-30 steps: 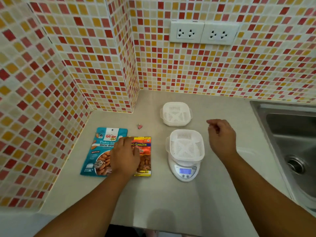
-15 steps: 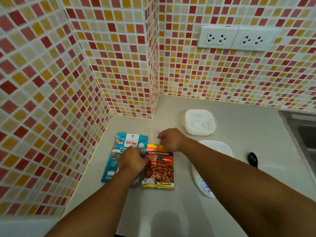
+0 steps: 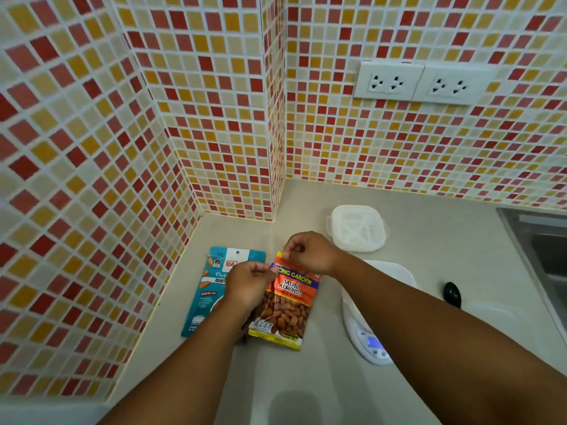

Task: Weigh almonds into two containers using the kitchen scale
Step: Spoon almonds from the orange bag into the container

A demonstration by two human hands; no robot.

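Note:
An orange and yellow bag of salted almonds (image 3: pixel 287 305) is raised off the counter at its top. My left hand (image 3: pixel 250 282) pinches its top left corner and my right hand (image 3: pixel 310 251) pinches its top right edge. A teal bag of roasted almonds (image 3: pixel 211 286) lies flat to the left, partly under my left hand. One white slotted container (image 3: pixel 357 228) stands behind my right hand. A second white container (image 3: pixel 395 271) sits on the white kitchen scale (image 3: pixel 369 342), mostly hidden by my right forearm; the scale's display glows blue.
A black spoon (image 3: pixel 452 294) lies on the counter right of the scale. A steel sink (image 3: pixel 543 240) occupies the far right. Mosaic tiled walls close off the left and back, with two white sockets (image 3: pixel 420 84) on the back wall.
My right hand crossed from beside the scale to the salted almond bag. Both hands now pinch its top, and the bag's upper end has lifted and tilted. The view shifted left.

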